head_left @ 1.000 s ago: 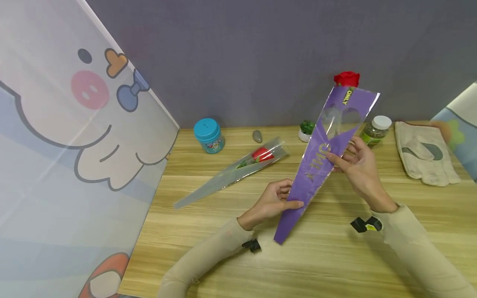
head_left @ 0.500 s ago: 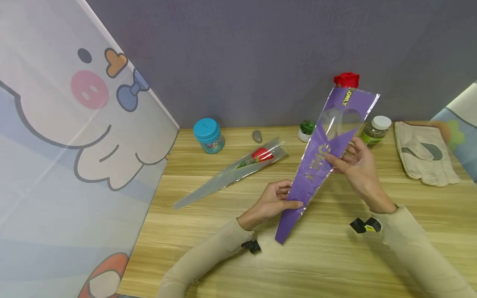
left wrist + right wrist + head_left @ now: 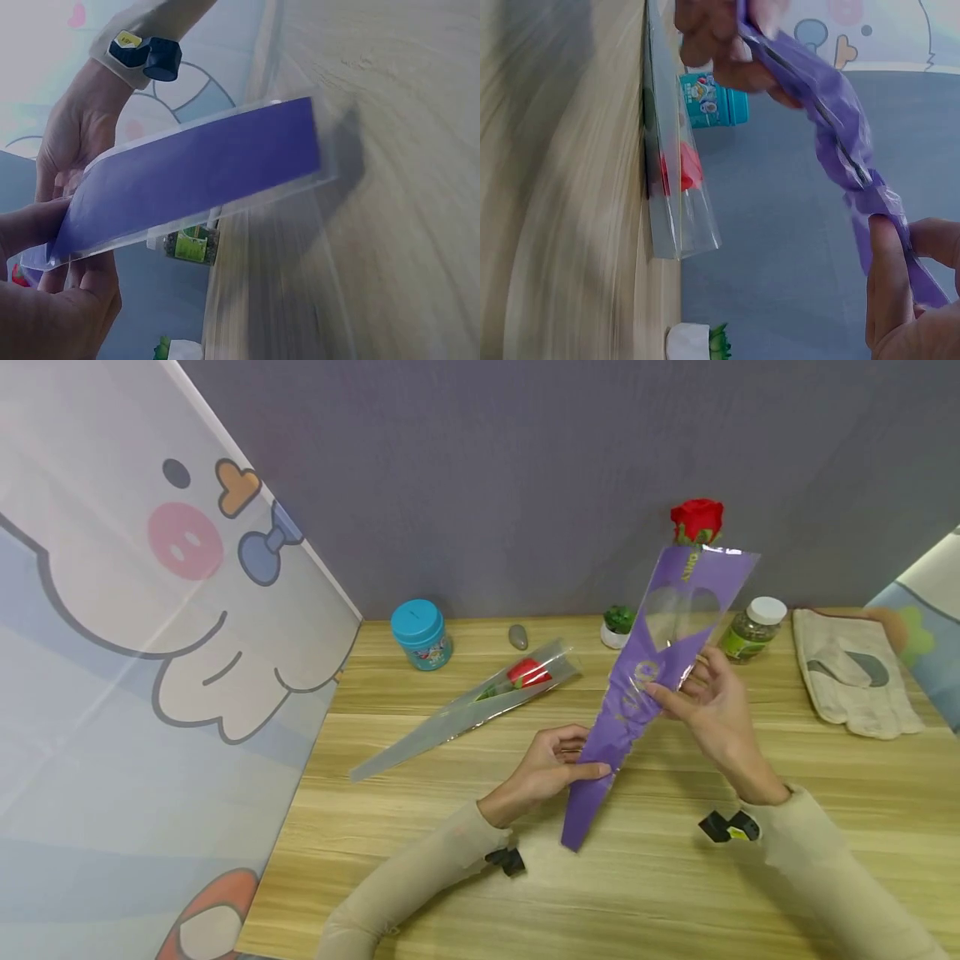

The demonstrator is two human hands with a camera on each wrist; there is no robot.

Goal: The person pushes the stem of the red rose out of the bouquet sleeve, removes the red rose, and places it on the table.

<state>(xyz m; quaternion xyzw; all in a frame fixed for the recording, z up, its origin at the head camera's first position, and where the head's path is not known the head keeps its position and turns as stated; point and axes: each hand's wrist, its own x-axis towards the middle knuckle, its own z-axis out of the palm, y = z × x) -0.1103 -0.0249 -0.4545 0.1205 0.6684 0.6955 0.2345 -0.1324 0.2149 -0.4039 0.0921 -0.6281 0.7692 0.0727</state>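
Observation:
A long tapered purple flower sleeve (image 3: 618,710) with gold lettering and a clear heart window slants above the table. Out of its wide upper end rises a red rose (image 3: 697,520), its green sepals showing; most of the stem is hidden inside. My left hand (image 3: 551,768) pinches the sleeve's narrow lower part, thumb across the front. Higher up, my right hand (image 3: 712,714) grips the sleeve's right edge between thumb and fingers. Between the hands the purple film (image 3: 840,142) is wrinkled and bunched in the right wrist view. In the left wrist view the sleeve's flat bottom end (image 3: 300,142) hangs over the tabletop.
A second red rose in a clear sleeve (image 3: 465,710) lies on the wooden table (image 3: 465,910) at left. Along the back stand a blue jar (image 3: 420,635), a grey stone (image 3: 517,636), a small potted plant (image 3: 617,627) and a white-lidded jar (image 3: 753,628). Work gloves (image 3: 855,672) lie right.
My right hand has slid slightly down and left, drawing the sleeve's upper end lower and crumpling its middle. More of the rose now shows above the opening. The left hand stays in place.

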